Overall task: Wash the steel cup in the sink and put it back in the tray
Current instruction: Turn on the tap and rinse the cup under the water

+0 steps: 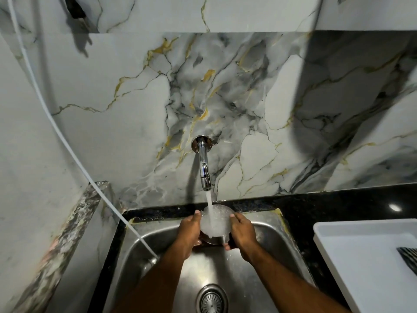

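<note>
The steel cup (216,240) is held over the steel sink (266,227), under the wall tap (204,168). Water streams from the tap into the cup's mouth, which is full and foaming white, and spills over its front rim. My left hand (190,231) grips the cup's left side. My right hand (242,233) grips its right side, fingers curled under the base. Most of the cup's wall is hidden by my hands and the water. The white tray (352,249) lies on the black counter to the right of the sink.
A white hose (74,154) runs down the left wall into the sink's left side. The drain strainer (211,300) sits at the sink's bottom centre. A dark striped object (408,256) lies in the tray at the right edge. Marble wall behind.
</note>
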A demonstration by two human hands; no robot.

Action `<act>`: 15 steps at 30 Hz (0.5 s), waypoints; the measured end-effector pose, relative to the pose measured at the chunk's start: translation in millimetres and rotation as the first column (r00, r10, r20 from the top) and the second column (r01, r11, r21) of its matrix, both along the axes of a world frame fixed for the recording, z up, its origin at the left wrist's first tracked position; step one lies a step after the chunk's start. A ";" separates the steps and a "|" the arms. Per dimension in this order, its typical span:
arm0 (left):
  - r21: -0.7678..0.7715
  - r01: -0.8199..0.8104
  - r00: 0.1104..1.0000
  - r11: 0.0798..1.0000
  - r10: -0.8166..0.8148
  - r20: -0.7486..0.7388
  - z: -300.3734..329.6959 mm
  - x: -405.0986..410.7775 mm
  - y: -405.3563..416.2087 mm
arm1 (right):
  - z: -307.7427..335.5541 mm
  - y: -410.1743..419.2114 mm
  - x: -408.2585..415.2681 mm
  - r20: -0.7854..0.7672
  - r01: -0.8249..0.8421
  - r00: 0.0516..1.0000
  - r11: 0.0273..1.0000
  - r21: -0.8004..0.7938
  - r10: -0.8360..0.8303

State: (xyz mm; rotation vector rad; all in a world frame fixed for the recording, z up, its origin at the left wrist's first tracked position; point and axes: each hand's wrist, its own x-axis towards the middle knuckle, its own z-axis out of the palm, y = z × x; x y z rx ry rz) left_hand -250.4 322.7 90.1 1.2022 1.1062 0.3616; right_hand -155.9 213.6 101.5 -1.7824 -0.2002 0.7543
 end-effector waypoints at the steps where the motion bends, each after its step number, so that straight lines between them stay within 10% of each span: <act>1: 0.022 -0.016 1.000 1.000 0.016 -0.001 1.9 0.6 0.4 | -0.3 -0.7 -1.0 -0.003 0.016 1.000 1.000 0.016 -0.016; 15: 0.574 -0.055 0.991 0.817 -0.028 0.134 63.5 13.3 12.5 | -4.9 -10.9 -6.3 0.023 0.122 0.992 0.992 0.015 -0.122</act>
